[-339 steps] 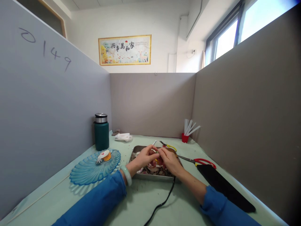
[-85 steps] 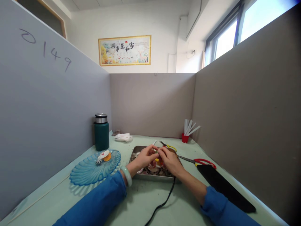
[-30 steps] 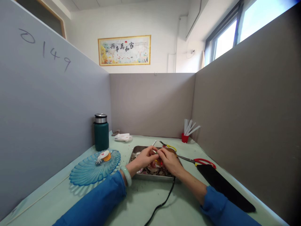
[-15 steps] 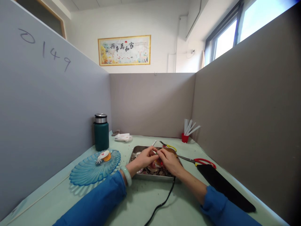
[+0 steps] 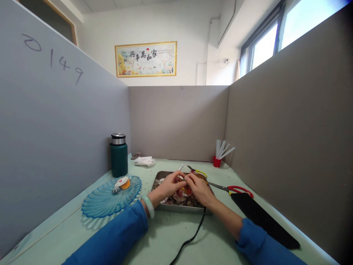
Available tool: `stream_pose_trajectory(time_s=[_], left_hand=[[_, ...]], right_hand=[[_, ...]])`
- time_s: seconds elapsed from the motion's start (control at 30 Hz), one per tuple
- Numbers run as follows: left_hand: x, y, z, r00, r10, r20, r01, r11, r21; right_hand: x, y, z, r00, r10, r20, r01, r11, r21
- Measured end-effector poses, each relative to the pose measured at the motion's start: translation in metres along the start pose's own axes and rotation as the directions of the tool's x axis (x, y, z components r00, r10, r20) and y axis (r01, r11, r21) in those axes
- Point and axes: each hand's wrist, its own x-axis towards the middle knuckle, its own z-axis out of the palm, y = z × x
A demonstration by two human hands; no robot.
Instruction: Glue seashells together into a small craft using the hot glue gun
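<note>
Over a shallow metal tray (image 5: 176,209), my left hand (image 5: 171,184) and my right hand (image 5: 199,188) meet with their fingertips close together. Both are closed in a pinch; whatever sits between the fingers is too small and covered to name. Below them the tray holds a heap of mixed small pieces (image 5: 180,198), white, brown and red. A pale green bangle (image 5: 148,206) circles my left wrist.
Left stand a fluted blue plate (image 5: 96,202) bearing small decorations and a green bottle (image 5: 119,160). Right lie red-handled scissors (image 5: 239,189), a black flat strip (image 5: 261,217) and yellow-handled scissors (image 5: 200,171). A red cup (image 5: 217,162) holds white sticks. A black cable (image 5: 190,240) runs forward.
</note>
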Motion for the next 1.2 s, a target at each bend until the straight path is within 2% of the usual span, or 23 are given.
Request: stream_pose_trajectory(time_s=[0.57, 0.87, 1.2], left_hand=[[-0.0006, -0.0014, -0.0012, 0.998, 0.055, 0.023, -0.054, 0.998, -0.039], [-0.0009, 0.0010, 0.0010, 0.999, 0.036, -0.008, -0.036, 0.999, -0.009], [-0.0001, -0.0019, 0.0001, 0.999, 0.045, 0.014, -0.045, 0.999, -0.020]], right_hand=[[-0.0011, 0.0003, 0.0005, 1.000, -0.009, 0.004, 0.009, 0.995, 0.102], [0.0003, 0.0009, 0.0007, 1.000, -0.022, 0.001, 0.022, 0.997, 0.075], [-0.0008, -0.0034, -0.0011, 1.000, -0.005, 0.007, 0.005, 0.999, 0.054]])
